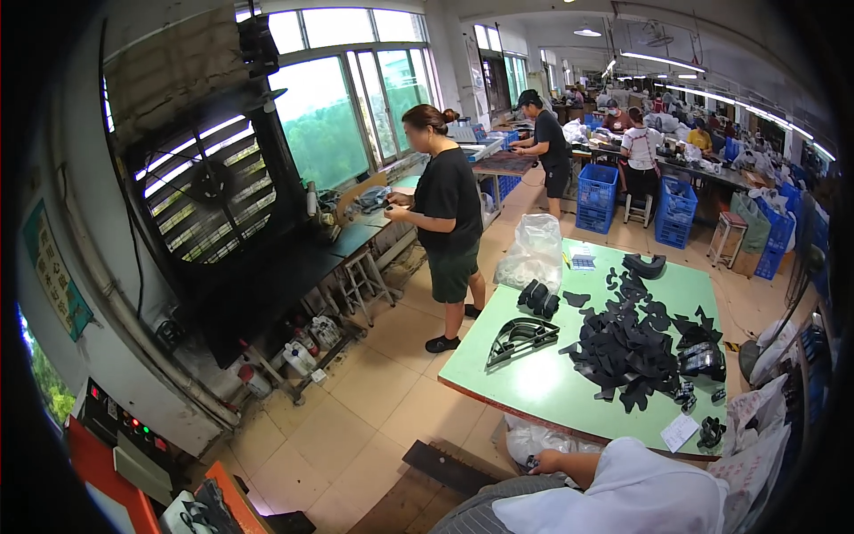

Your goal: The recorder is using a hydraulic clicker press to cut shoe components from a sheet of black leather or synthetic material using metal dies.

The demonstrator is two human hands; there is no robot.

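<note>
My right hand (553, 461) is low in the picture, at the end of a bare forearm with a white sleeve. Its fingers are closed round a small dark piece (533, 462), mostly hidden, whose kind I cannot make out. It is just below the near edge of the green-topped table (463, 369), beside a clear plastic bag (543, 438). On the table are a heap of black cut pieces (627, 343), a black curved frame (522, 341), black rolled pieces (537, 299) and a paper slip (680, 432). My left hand is out of the picture.
A person in black (442, 209) stands left of the table, handling something small at a bench (356, 236). Another person (549, 147) works farther back. Stacked blue crates (596, 196) stand beyond the table. A dark board (449, 467) and an orange machine (111, 481) are nearby.
</note>
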